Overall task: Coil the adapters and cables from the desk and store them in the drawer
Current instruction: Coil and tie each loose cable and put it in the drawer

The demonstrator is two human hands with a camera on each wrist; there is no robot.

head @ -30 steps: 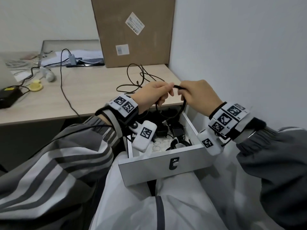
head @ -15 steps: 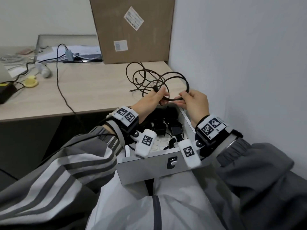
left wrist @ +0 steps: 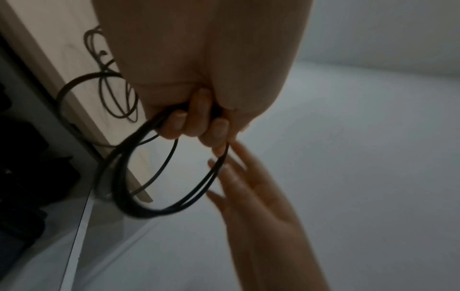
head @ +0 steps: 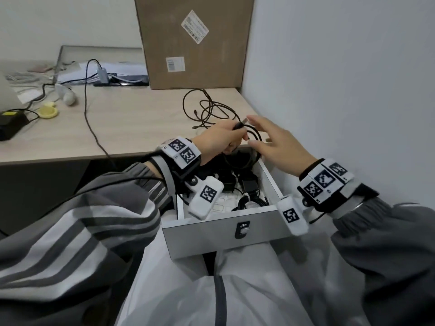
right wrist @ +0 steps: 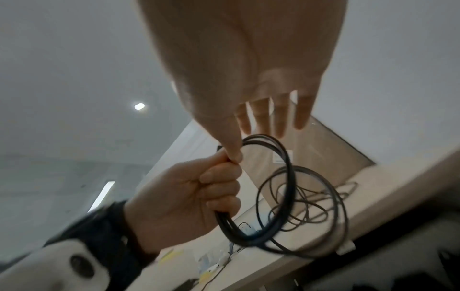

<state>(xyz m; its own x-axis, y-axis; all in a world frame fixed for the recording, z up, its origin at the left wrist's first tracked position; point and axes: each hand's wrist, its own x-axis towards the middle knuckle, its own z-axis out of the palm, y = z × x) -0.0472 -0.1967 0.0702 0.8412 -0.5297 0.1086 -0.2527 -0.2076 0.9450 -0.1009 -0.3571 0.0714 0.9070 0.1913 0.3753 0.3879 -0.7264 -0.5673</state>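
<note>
Two hands meet above the far end of the open drawer [head: 226,234], at the desk's near edge. The left hand [head: 217,141] is closed in a fist round a black coiled cable [right wrist: 268,196], its fingers [left wrist: 196,116] curled over the gathered loops and the thumb pressed on top; the wrist is level and the forearm reaches in from about 8 o'clock in the head view. The coil hangs below the fist as several rough rings, over the drawer's back end, and a plug end pokes out beyond the knuckles toward 2 o'clock. The right hand [head: 280,143] grips nothing: its fingers [right wrist: 261,116] are straight and slightly spread, palm turned toward the left hand, thumb tip touching or just beside the coil at the left fist (the wrist views blur here, so actual contact cannot be told). Its forearm comes in from roughly 4 o'clock.

On the desk [head: 131,128], just beyond the hands at 12 o'clock, lies a loose tangle of thin dark cables [head: 209,109], uncoiled. Inside the drawer sit black adapters [head: 249,184] and a bundled cable near the front wall. A cardboard box [head: 195,41] stands against the wall at the desk's far right corner.
</note>
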